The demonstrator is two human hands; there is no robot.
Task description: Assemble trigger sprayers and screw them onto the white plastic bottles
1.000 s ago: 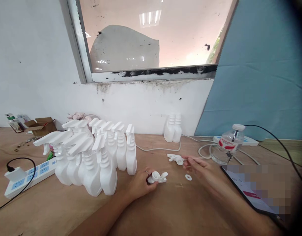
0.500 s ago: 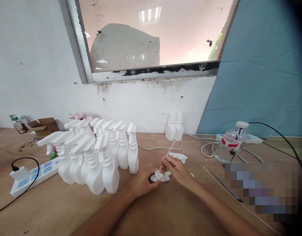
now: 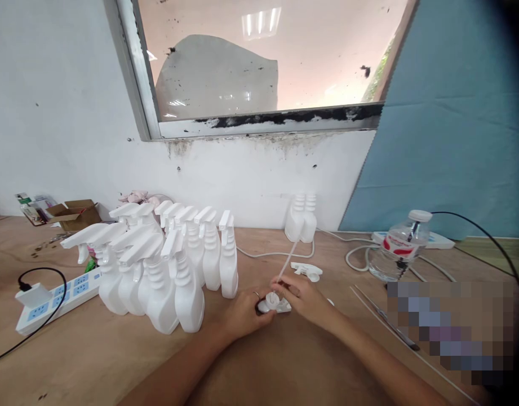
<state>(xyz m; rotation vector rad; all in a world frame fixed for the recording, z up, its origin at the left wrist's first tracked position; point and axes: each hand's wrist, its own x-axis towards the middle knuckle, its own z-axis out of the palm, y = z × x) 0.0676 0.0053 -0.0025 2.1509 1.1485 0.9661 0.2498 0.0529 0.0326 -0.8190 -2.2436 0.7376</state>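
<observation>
My left hand (image 3: pixel 247 313) is closed around a white trigger spray head (image 3: pixel 273 301), which lies low over the table with its round collar facing up. Between the fingers of my right hand (image 3: pixel 302 298) is a thin whitish dip tube (image 3: pixel 288 260). The tube slants up and away, and its lower end is at the spray head's collar; how deep it sits is hidden by my fingers. A second spray head (image 3: pixel 306 271) lies on the table just beyond my right hand. Left of my hands stand several white spray bottles (image 3: pixel 189 293) with trigger heads fitted.
Two white bottles without heads (image 3: pixel 300 220) stand by the wall. On the right are a clear water bottle (image 3: pixel 400 245), a looped cable (image 3: pixel 355 255) and long thin tubes (image 3: pixel 390 324). Far left lie a power strip (image 3: pixel 58 301) and an open cardboard box (image 3: pixel 75 214).
My right hand has shifted slightly, its fingers now higher above the spray head's collar. The tube's upper end appears lower than before. My left hand keeps its hold.
</observation>
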